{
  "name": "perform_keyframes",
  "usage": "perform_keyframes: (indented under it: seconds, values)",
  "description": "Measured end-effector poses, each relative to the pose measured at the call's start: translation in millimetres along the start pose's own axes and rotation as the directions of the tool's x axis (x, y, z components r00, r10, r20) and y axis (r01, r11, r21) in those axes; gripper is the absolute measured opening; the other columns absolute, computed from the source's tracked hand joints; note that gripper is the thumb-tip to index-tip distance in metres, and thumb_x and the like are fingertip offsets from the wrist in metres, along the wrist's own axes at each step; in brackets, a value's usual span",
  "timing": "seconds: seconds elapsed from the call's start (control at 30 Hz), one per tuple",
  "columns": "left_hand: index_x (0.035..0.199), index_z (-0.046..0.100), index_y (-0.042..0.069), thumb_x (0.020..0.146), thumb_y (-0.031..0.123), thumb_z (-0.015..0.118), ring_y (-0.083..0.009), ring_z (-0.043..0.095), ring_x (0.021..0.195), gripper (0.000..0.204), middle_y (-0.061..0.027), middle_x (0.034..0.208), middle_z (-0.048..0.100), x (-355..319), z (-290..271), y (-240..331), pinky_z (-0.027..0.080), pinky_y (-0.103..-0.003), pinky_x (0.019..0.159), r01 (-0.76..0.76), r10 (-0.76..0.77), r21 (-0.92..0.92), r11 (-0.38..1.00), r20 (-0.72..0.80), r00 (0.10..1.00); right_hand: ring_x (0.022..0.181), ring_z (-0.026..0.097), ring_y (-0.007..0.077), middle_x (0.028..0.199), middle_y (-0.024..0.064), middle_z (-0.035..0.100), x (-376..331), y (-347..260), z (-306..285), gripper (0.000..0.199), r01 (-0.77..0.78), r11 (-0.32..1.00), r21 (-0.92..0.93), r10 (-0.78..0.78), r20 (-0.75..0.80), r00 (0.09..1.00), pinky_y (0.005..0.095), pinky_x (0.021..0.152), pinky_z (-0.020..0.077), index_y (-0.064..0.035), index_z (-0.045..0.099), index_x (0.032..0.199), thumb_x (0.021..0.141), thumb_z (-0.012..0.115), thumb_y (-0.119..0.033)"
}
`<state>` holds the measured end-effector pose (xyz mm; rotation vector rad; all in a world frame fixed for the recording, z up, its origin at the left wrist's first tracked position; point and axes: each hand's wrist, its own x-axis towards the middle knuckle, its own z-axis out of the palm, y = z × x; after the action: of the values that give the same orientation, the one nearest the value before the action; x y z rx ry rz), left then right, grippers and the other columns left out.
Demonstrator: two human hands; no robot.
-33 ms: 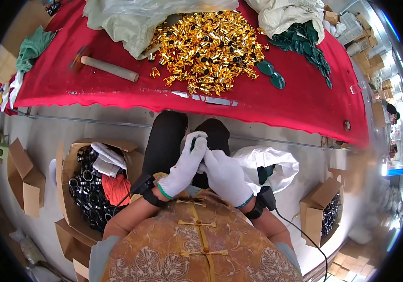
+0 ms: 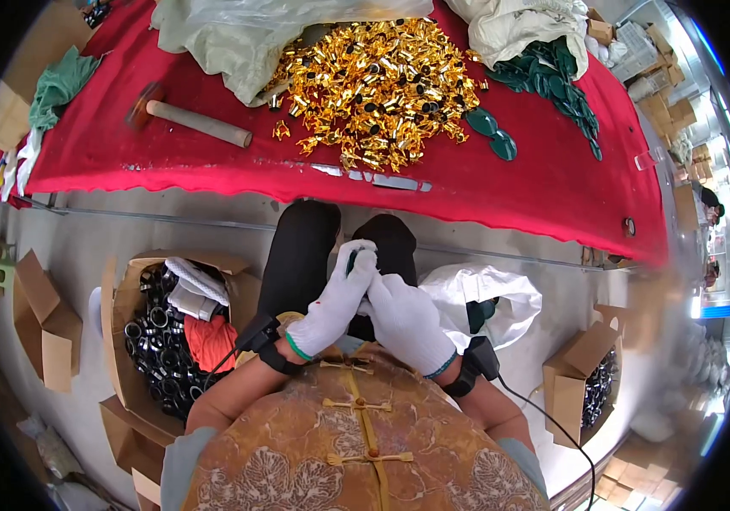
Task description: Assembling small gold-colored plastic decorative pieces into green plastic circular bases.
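Observation:
Both my hands wear white knit gloves and meet above my lap, in front of my knees. My left hand is closed, its fingers curled round a small dark green piece that shows only as a sliver. Pressed against it, my right hand is closed too; whatever its fingers pinch is hidden. Beyond my knees, on the red-covered table, lies a heap of shiny gold parts, some with black ends. Flat dark green oval pieces lie to its right, near a larger green pile.
A hammer lies on the table's left. At my left stands a carton of black ring-shaped parts. A white sack with green pieces sits by my right knee. Another carton stands farther right; a cable trails from my right wrist.
My right hand has shifted very slightly against the left. Everything else looks the same.

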<state>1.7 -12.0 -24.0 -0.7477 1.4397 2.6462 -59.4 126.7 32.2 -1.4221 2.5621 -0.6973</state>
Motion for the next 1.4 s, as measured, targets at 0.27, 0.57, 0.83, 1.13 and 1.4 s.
perform_keyframes:
  seconds: [0.27, 0.57, 0.83, 1.13, 1.4]
  values:
    - [0.135, 0.049, 0.020, 0.110, 0.040, 0.051, -0.0057, 0.051, 0.085, 0.032, 0.0034, 0.103, 0.051, -11, 2, 13, 0.046, -0.024, 0.066, -0.062, 0.059, -0.153, 0.986, -0.029, 0.998, 0.097, 0.067, 0.0390, 0.106, 0.0184, 0.066, 9, 15, 13, 0.035, -0.107, 0.820, 0.562, 0.164, -0.052, 0.985, 0.0418, 0.081, 0.0549, -0.0031, 0.064, 0.122, 0.087, 0.071, -0.005]
    - [0.137, 0.045, 0.020, 0.109, 0.039, 0.055, -0.0046, 0.050, 0.088, 0.035, 0.0028, 0.105, 0.050, -14, 3, 9, 0.048, -0.024, 0.065, 0.007, -0.010, -0.045, 0.999, -0.073, 0.997, 0.097, 0.069, 0.0374, 0.108, 0.0188, 0.068, -7, 15, 37, 0.046, -0.001, 0.971, 0.241, 0.037, -0.145, 0.989, 0.0406, 0.076, 0.0564, -0.0039, 0.059, 0.131, 0.087, 0.074, -0.008]
    - [0.140, 0.043, 0.011, 0.106, 0.011, 0.055, -0.0082, 0.052, 0.092, 0.035, -0.0016, 0.106, 0.050, -17, -5, 2, 0.049, -0.028, 0.081, -0.341, 0.324, 0.363, 0.867, 0.109, 0.940, 0.060, 0.069, 0.0248, 0.078, 0.0108, 0.068, 1, 19, 13, 0.020, -0.587, 0.239, 0.773, 0.351, 0.495, 0.795, 0.0374, 0.055, 0.0596, 0.0026, 0.065, 0.114, 0.102, 0.059, -0.011]
    - [0.138, 0.048, 0.014, 0.107, 0.031, 0.059, -0.0072, 0.055, 0.088, 0.037, -0.0014, 0.106, 0.056, -10, -21, -21, 0.050, -0.026, 0.069, -0.010, 0.008, -0.023, 1.000, -0.080, 0.997, 0.066, 0.072, 0.0239, 0.082, 0.0138, 0.069, -4, 15, 25, 0.028, -0.634, 0.180, 0.752, 0.368, 0.547, 0.752, 0.0357, 0.057, 0.0606, -0.0001, 0.060, 0.114, 0.104, 0.059, -0.026]
    - [0.134, 0.053, 0.018, 0.107, 0.040, 0.058, -0.0085, 0.057, 0.086, 0.036, 0.0003, 0.105, 0.056, -22, -20, -1, 0.047, -0.026, 0.065, 0.123, -0.142, -0.267, 0.956, -0.052, 0.989, 0.084, 0.067, 0.0365, 0.093, 0.0149, 0.063, -13, 9, 48, 0.046, -0.111, 0.982, 0.154, 0.099, 0.081, 0.992, 0.0455, 0.066, 0.0531, -0.0057, 0.055, 0.127, 0.089, 0.075, -0.023]
